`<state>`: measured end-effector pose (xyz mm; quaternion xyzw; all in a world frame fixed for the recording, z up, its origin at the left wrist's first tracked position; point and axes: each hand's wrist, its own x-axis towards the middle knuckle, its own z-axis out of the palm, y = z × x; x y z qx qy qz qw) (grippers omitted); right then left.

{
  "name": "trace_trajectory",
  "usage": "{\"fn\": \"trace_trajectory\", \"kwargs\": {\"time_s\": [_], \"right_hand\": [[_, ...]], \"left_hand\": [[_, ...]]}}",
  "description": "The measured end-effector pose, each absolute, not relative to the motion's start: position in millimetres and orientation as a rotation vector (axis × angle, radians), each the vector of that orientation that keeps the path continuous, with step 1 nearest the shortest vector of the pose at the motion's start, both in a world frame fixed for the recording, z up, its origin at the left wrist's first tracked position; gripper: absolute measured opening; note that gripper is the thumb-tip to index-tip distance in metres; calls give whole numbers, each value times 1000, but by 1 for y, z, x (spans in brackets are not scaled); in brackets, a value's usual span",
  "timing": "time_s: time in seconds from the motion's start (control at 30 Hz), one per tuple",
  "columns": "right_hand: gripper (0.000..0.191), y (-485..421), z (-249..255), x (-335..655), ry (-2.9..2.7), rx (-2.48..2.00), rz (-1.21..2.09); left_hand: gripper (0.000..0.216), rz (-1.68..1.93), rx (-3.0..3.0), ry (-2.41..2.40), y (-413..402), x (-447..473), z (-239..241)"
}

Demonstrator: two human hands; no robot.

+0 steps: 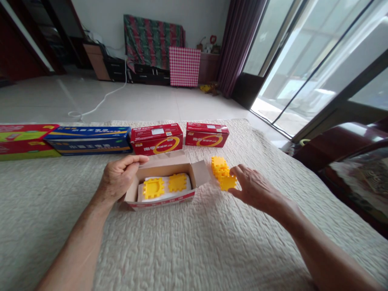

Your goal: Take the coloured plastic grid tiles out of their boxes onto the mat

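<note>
An open cardboard box (171,201) sits on the quilted cover in front of me. Inside, two yellow notched interlocking blocks (153,188) lie side by side on white paper (166,182). My left hand (119,178) is closed at the box's left rim, fingers curled round the flap there; its fingertips are partly hidden. To the right of the box, a small cluster of yellow interlocking blocks (218,162) rests on the cover. My right hand (253,186) has thumb and forefinger at the edges of the nearest yellow block (228,183), pinching it.
Two red boxes (156,139) stand behind the open box, with a blue box (91,141) and a red-and-green box (28,141) further left. The quilted cover (169,246) ends at a tiled floor (169,103). A dark wooden armrest (333,141) borders the right.
</note>
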<state>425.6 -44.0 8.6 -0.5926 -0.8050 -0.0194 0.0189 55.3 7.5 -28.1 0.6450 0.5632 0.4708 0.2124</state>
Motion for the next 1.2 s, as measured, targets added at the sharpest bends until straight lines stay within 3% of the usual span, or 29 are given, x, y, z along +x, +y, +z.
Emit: {"fn": "trace_trajectory", "kwargs": {"time_s": [0.1,0.37,0.47,0.63,0.8,0.97,1.2], "right_hand": [[15,-41,11,429,-2434,-1791,75],[15,-41,14,432,-2330,-1587,782],[14,-46,7,424,-2401,-1626,630],[40,-58,0,411,-2526,-1547,475],[36,-63,-4,406,-2650,-1512,399],[63,-63,-10,409,-2716,-1406,392],[54,-61,-14,423,-2731,-1348,317]], "left_hand": [[21,1312,1788,1571,7,56,-27],[23,1302,1805,1540,9,53,-30],[23,1301,1805,1542,9,53,-30],[23,1307,1788,1549,8,56,-27],[24,1334,1788,1551,6,61,-24],[25,1348,1793,1540,6,62,-24],[25,1387,1756,1457,6,65,-24]]}}
